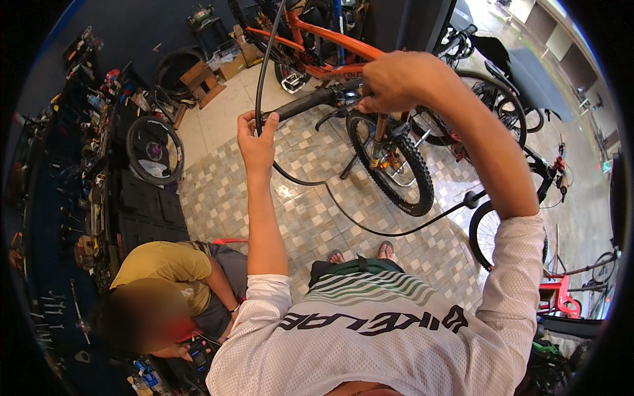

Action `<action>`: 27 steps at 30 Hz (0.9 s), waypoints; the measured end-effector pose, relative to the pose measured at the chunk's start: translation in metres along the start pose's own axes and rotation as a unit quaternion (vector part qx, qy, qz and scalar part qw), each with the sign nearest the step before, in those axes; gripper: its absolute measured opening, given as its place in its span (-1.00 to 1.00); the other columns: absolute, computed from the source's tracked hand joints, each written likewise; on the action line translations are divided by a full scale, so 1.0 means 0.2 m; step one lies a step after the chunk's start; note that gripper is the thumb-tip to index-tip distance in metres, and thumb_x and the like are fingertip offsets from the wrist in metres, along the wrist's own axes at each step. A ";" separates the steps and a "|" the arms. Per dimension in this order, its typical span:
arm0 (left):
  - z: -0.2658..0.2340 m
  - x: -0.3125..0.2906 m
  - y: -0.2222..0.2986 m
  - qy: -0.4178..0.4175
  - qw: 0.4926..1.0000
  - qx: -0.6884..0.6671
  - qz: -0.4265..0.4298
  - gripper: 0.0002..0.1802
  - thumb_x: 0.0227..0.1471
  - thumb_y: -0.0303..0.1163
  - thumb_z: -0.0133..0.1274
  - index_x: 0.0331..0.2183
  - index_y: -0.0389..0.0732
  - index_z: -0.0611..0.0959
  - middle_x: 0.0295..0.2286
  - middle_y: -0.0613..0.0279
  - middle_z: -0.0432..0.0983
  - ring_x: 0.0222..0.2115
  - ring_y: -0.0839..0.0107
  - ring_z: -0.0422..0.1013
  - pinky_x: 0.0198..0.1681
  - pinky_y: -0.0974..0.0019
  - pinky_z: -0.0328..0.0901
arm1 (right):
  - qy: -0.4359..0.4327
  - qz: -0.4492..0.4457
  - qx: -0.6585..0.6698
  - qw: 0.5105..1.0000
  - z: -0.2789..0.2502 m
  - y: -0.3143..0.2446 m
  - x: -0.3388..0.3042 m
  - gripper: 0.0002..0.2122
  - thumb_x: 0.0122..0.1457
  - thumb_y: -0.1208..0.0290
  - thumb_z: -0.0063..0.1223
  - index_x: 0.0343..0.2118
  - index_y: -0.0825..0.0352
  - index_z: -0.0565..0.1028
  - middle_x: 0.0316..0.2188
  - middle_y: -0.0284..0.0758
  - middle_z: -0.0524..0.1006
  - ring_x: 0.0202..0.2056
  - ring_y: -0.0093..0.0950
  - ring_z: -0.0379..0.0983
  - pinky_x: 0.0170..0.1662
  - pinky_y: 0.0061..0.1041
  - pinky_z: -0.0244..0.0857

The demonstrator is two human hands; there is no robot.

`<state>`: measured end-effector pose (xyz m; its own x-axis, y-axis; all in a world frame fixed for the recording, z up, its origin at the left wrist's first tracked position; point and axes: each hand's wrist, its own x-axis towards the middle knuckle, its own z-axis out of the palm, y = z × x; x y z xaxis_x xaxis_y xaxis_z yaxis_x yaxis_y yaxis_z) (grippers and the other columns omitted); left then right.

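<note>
My left hand (257, 142) is raised beside the end of a black handlebar grip (307, 104), its thumb and fingers closed around a long black hose (265, 56). The hose comes down from above, passes through that hand and loops across below the bike. My right hand (399, 80) is a closed fist over the middle of the handlebar; what lies inside it is hidden. A brake lever (330, 117) sticks out between the two hands. Below the right hand stand a gold-coloured fork (380, 135) and a knobbly front wheel (422, 178).
Close on my left, a person in a yellow shirt (165, 261) bends over a dark handheld device (200, 353). An orange bike frame (337, 45) stands behind the handlebar. Several bikes fill the right side. A loose tyre (155, 175) leans by the cluttered left shelves. Checkered tiles (297, 231) cover the floor.
</note>
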<state>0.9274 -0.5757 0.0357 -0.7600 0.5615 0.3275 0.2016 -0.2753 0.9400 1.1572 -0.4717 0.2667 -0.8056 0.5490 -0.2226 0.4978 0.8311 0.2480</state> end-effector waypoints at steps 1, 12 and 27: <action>0.00 0.00 -0.01 0.000 1.000 -0.002 0.014 -0.62 0.08 -0.27 0.29 -0.20 -0.18 0.45 -0.55 0.52 0.35 -0.68 0.78 0.12 -0.70 0.58 -0.03 | -0.003 -0.009 -0.015 1.000 -0.04 -0.02 0.02 -0.63 0.21 0.02 0.06 -0.29 0.29 0.66 -0.42 -0.15 0.63 -0.30 -0.17 0.60 -0.24 -0.17 0.49; 0.00 -0.03 0.04 0.007 1.000 -0.011 -0.019 -0.59 0.03 -0.28 0.32 -0.22 -0.26 0.48 -0.41 0.32 0.44 -0.36 0.55 0.30 -0.25 0.44 0.25 | -0.133 -0.051 -0.114 0.983 -0.18 -0.22 0.28 -0.65 0.19 0.20 0.06 -0.16 0.41 0.60 -0.33 -0.15 0.65 -0.32 -0.31 0.64 -0.23 -0.30 0.52; -0.01 -0.01 0.01 0.011 1.000 0.003 0.013 -0.58 0.04 -0.26 0.32 -0.19 -0.24 0.48 -0.45 0.42 0.43 -0.48 0.67 0.26 -0.44 0.54 0.15 | -0.045 -0.009 -0.018 0.999 -0.08 -0.13 0.08 -0.62 0.24 0.05 0.05 -0.20 0.31 0.63 -0.38 -0.18 0.63 -0.26 -0.20 0.59 -0.20 -0.20 0.46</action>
<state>0.9290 -0.5794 0.0372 -0.7679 0.5372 0.3489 0.2248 -0.2841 0.9321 1.1266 -0.4851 0.2718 -0.7812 0.5418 -0.3101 0.4714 0.8376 0.2760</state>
